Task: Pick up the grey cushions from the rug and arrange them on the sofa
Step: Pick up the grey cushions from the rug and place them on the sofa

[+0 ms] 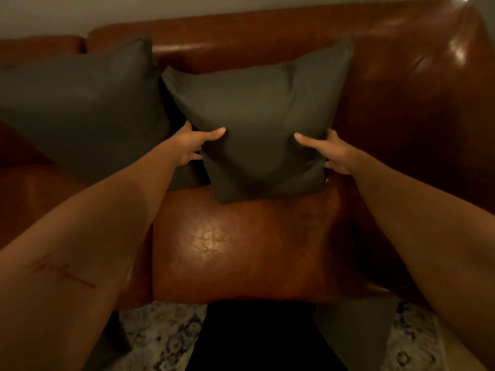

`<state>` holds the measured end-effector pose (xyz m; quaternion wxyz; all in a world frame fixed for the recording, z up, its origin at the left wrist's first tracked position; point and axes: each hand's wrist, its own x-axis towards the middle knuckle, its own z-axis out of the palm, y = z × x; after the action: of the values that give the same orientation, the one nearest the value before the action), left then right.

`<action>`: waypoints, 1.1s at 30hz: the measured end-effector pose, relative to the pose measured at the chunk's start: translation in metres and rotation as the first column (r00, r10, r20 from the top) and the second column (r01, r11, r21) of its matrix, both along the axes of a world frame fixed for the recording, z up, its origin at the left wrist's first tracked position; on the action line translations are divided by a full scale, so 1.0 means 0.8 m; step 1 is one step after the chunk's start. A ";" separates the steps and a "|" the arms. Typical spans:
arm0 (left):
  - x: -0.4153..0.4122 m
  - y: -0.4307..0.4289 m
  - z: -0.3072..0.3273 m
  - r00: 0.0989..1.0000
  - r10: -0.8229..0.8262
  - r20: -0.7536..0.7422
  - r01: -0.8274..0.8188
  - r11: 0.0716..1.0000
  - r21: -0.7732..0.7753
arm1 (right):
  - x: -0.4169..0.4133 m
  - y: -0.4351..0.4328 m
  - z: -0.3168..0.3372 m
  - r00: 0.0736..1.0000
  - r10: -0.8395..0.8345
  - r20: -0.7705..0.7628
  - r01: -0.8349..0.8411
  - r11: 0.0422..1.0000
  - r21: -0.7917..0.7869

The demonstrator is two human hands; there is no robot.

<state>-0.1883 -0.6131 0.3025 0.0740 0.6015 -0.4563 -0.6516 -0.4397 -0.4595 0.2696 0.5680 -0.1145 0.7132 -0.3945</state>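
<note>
A grey cushion [257,116] stands upright on the brown leather sofa [241,250], leaning towards the backrest. My left hand [194,144] grips its left edge, thumb on the front face and fingers behind. My right hand [328,153] grips its right edge the same way. A second grey cushion [80,111] leans against the backrest to the left, touching the first one. On the patterned rug [160,338], another grey cushion [356,333] lies at the lower right, partly hidden by my right arm.
The sofa's backrest [267,36] runs along the top, with bare leather [415,116] to the right of the held cushion. My dark-clothed legs [254,341] stand at the sofa's front edge. A grey shape [107,344] shows on the rug under my left arm.
</note>
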 end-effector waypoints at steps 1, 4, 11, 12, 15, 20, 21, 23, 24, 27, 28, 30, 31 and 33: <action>-0.003 0.001 -0.003 1.000 0.029 -0.001 -0.029 1.000 -0.003 | 0.001 -0.002 -0.005 0.999 0.010 -0.033 -0.010 1.000 0.005; -0.011 0.001 -0.008 0.990 0.143 0.016 -0.141 0.987 -0.070 | -0.001 -0.005 -0.013 0.989 -0.030 -0.146 0.032 0.999 0.007; -0.017 -0.004 -0.005 0.990 0.133 -0.054 -0.137 0.987 -0.086 | 0.001 -0.016 -0.012 0.989 -0.037 -0.142 0.030 0.998 -0.048; -0.017 -0.002 -0.005 0.991 0.123 -0.059 -0.129 0.986 -0.105 | 0.003 -0.017 -0.011 0.989 -0.043 -0.139 0.033 0.997 -0.070; -0.017 0.001 -0.002 0.991 0.102 -0.085 -0.117 0.975 -0.188 | 0.007 -0.010 -0.012 0.984 -0.078 -0.161 0.054 0.988 -0.146; -0.010 0.001 -0.017 0.994 0.066 -0.086 -0.088 0.954 -0.285 | 0.016 -0.007 -0.011 0.979 -0.019 -0.205 -0.003 0.994 -0.107; -0.007 0.000 -0.022 0.997 0.051 -0.056 -0.065 0.957 -0.283 | 0.015 -0.009 -0.013 0.975 0.015 -0.220 -0.032 0.997 -0.075; -0.001 0.000 -0.030 0.999 0.035 0.019 -0.028 0.960 -0.279 | 0.019 -0.013 -0.014 0.966 0.062 -0.251 -0.068 0.998 -0.016; 0.000 -0.001 -0.033 0.999 0.035 0.041 -0.023 0.962 -0.273 | 0.022 -0.014 -0.013 0.959 0.066 -0.274 -0.069 0.998 0.001; -0.006 0.001 -0.028 0.992 0.030 0.120 0.003 0.964 -0.265 | 0.023 -0.013 -0.019 0.943 0.041 -0.331 -0.033 0.999 0.031; -0.008 0.005 -0.028 0.988 0.033 0.154 0.008 0.966 -0.259 | 0.023 -0.010 -0.020 0.941 0.037 -0.337 -0.026 0.999 0.037; -0.014 0.019 -0.027 0.981 0.041 0.190 0.013 0.962 -0.274 | 0.029 -0.003 -0.015 0.947 0.027 -0.321 -0.017 0.999 0.032; -0.016 0.029 -0.027 0.981 0.029 0.193 0.028 0.957 -0.289 | 0.034 0.003 -0.010 0.951 0.023 -0.308 -0.014 0.999 0.030; -0.018 0.056 -0.032 0.973 -0.047 0.224 0.113 0.949 -0.294 | 0.033 0.020 -0.022 0.955 0.019 -0.295 -0.006 0.999 0.046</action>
<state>-0.2027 -0.5683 0.2770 0.0897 0.6304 -0.5808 -0.5071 -0.4130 -0.4433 0.2518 0.4602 -0.1641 0.7978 -0.3534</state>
